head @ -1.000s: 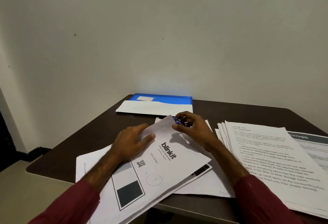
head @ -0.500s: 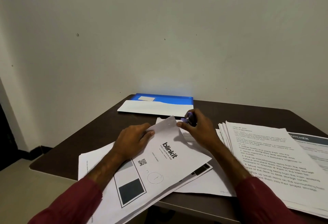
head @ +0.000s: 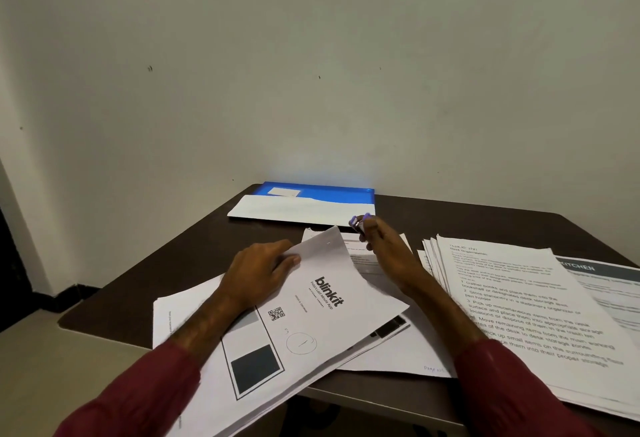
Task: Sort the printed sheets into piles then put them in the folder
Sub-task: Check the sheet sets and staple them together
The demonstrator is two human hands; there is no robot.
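A stack of printed sheets topped by a "blinkit" page (head: pixel 325 305) lies at the table's near edge. My left hand (head: pixel 259 270) grips the far left edge of that page, thumb on top. My right hand (head: pixel 384 249) is lifted just beyond the page's far corner and pinches a small purple and black stapler (head: pixel 358 223). More loose sheets (head: pixel 367 256) lie under the right hand. A blue folder (head: pixel 332 194) lies at the far edge against the wall, with white sheets (head: pixel 298 211) sticking out of it.
A fanned pile of text sheets (head: pixel 519 294) covers the right side of the dark table (head: pixel 173 256), over a sheet headed "KITCHEN" (head: pixel 602 274). The near stack overhangs the table's front edge. The wall stands just behind the folder.
My right hand has drawn away from the page's far corner, up and to the right, carrying the stapler. My left hand has kept its hold on the page.
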